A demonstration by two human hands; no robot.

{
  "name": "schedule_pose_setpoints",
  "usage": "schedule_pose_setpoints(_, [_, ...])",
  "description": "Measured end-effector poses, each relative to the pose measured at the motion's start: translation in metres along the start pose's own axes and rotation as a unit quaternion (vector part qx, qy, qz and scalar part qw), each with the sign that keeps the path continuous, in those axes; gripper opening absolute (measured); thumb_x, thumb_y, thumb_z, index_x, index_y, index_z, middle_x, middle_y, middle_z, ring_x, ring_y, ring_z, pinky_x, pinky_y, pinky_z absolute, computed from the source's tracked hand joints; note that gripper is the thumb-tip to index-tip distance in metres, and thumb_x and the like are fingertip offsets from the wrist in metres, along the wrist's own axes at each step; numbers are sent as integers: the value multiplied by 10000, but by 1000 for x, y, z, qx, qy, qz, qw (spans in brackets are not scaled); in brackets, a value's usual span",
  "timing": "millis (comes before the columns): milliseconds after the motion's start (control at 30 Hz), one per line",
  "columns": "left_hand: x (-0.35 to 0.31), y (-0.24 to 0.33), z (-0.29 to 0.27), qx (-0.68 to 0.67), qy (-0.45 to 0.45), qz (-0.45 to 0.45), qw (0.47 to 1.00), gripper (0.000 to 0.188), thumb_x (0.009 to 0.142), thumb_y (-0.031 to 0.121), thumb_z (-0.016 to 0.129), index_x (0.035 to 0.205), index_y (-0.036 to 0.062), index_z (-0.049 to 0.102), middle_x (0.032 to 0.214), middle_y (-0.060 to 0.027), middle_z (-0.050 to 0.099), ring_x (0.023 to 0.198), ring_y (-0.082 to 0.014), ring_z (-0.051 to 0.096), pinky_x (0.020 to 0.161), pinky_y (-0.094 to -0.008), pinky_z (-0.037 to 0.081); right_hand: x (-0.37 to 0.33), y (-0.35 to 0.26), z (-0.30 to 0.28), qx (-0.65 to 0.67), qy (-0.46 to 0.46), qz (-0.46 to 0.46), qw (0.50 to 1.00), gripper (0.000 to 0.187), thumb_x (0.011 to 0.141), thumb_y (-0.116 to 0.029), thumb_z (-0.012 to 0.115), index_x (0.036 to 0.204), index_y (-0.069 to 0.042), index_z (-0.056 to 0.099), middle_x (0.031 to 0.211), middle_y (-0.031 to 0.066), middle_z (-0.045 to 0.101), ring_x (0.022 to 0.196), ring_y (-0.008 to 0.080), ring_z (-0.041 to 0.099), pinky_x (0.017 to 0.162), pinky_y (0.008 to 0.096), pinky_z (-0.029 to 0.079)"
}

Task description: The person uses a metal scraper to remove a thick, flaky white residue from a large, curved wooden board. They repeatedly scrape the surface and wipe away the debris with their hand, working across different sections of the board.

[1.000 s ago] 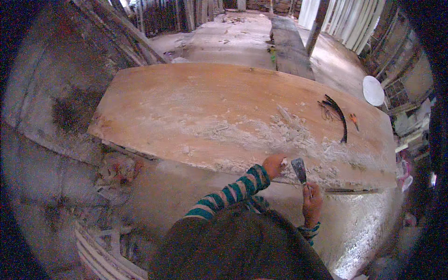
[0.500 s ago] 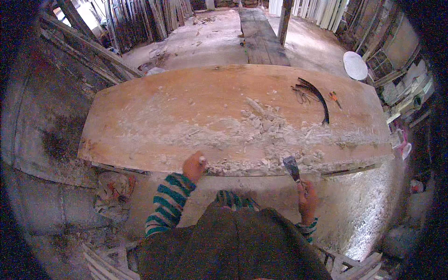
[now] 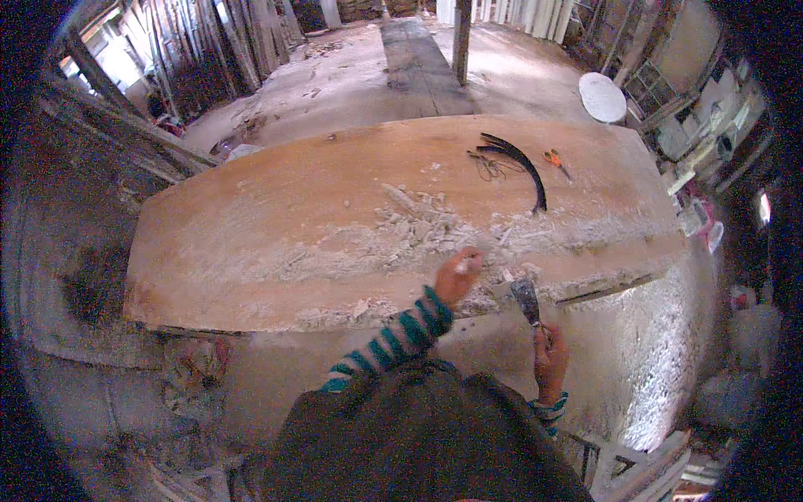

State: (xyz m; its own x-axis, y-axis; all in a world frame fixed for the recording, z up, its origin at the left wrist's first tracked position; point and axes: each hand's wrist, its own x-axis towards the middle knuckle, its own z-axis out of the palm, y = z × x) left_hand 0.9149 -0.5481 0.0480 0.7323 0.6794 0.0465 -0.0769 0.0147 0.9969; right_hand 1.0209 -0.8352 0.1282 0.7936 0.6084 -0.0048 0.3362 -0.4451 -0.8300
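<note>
My right hand (image 3: 549, 358) is wrapped round the handle of a putty knife (image 3: 525, 301). The knife's dark, whitish-smeared blade points away from me at the near edge of a wooden board (image 3: 276, 188). To the left of it, my left hand (image 3: 456, 279) is closed above the near part of the board. Something small and whitish shows at its fingers, too blurred to name. Broken white plaster-like scraps (image 3: 422, 219) lie heaped just beyond the left hand, and more crumbs run along the near edge.
Towards the board's far right lie a curved black strip (image 3: 529, 171), a tangle of thin cord (image 3: 493, 167) and orange-handled scissors (image 3: 556, 163). Past the board, a dark plank (image 3: 427, 71) stretches away near a wooden post (image 3: 461, 46). A white round disc (image 3: 602, 97) stands at the right.
My left hand has swept right along the near edge, coming close to the putty knife, and stays closed. The view has turned rightwards. My right hand keeps its hold on the knife.
</note>
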Motion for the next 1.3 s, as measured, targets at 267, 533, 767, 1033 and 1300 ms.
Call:
schedule_pose_setpoints(267, [-76, 75, -168, 408, 196, 15, 892, 227, 952, 206, 689, 1095, 30, 687, 937, -175, 719, 743, -276, 711, 643, -403, 563, -6, 68, -3, -26, 61, 29, 997, 259, 1028, -229, 640, 1228, -64, 650, 816, 3, 601, 715, 95, 501, 629, 274, 415])
schedule_pose_setpoints(533, [18, 5, -46, 441, 67, 100, 889, 320, 852, 129, 694, 1159, 61, 634, 1125, -202, 667, 987, -430, 656, 823, -508, 541, 27, 16, -2, -2, 42, -53, 998, 233, 1017, -246, 658, 1174, -75, 663, 793, 16, 609, 693, 111, 505, 617, 286, 417])
schedule_pose_setpoints(767, [53, 31, 12, 176, 44, 75, 981, 217, 942, 186, 690, 1125, 70, 677, 1122, -184, 708, 1068, -377, 681, 897, -443, 538, 34, 17, 1, -43, -14, 42, 998, 213, 1014, -247, 660, 1140, -75, 669, 827, 37, 623, 725, 144, 540, 654, 316, 458])
schedule_pose_setpoints(1033, [73, 25, -239, 539, 244, 92, 801, 349, 910, 240, 707, 1238, 129, 665, 1130, -153, 724, 1005, -360, 702, 830, -469, 569, 47, 32, 16, -9, 30, -66, 997, 232, 1016, -243, 653, 1164, -66, 672, 885, 74, 638, 760, 164, 580, 676, 335, 477])
schedule_pose_setpoints(1300, [151, -93, -171, 503, 27, 170, 847, 349, 860, 195, 692, 1193, 95, 673, 1207, -230, 682, 1165, -425, 626, 1003, -509, 500, 22, -3, 10, -69, 61, -12, 996, 245, 1010, -251, 658, 1145, -48, 680, 783, 70, 612, 682, 169, 543, 607, 361, 436])
